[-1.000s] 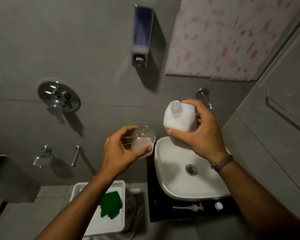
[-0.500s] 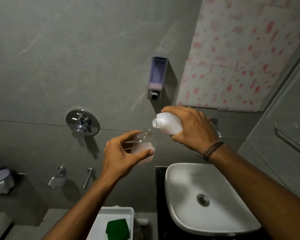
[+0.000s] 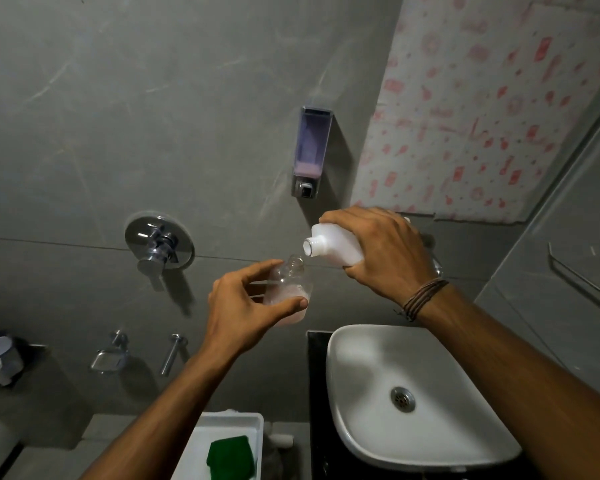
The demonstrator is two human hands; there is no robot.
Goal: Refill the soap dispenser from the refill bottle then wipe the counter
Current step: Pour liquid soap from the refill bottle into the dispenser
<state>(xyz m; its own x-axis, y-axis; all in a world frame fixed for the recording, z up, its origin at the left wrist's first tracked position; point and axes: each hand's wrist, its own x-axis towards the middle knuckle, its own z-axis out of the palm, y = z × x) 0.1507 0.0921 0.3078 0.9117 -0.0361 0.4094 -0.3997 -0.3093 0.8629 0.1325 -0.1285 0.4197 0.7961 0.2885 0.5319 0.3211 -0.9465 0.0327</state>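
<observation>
Your left hand (image 3: 246, 306) grips the clear dispenser (image 3: 288, 289) low, right hand (image 3: 385, 251) clamps the tipped white refill bottle (image 3: 333, 245) mid-body; both likely light, slick plastic, so squeeze gently.

Two hands (image 3: 246, 306) (image 3: 385, 251), two bottles (image 3: 288, 289) (image 3: 336, 245), one wall dispenser (image 3: 310, 150), one basin (image 3: 364, 372), perhaps one green cloth (image 3: 231, 455)
</observation>
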